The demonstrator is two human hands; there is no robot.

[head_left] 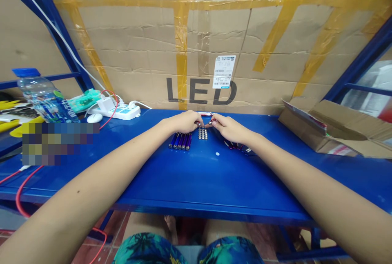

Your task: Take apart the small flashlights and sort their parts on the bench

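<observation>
Well, the left hand [183, 121] and right hand [228, 128] meet at the middle of the bench, fingertips curled inward and almost touching around a slim red metal tube [205, 114] with a shiny end. The fingers hide how it is held, so I cannot tell whether either hand is clamped on it. Just below the grip, at six o'clock, sits a tight block of silver button cells [202, 133], packed in neat rows, apparently for easy picking. At seven o'clock lie five purple metal tubes [180, 141] side by side, their ends aligned; at five o'clock, partly under the right hand, is a loose fan of red tubes [236, 146]. A lone silver disc [217, 154] sits apart on the glossy blue steel workbench [196, 182]. Further out, at nine o'clock, are a white power strip [116, 112] and a water bottle [45, 96]; at three o'clock, an open cardboard box [324, 129].
</observation>
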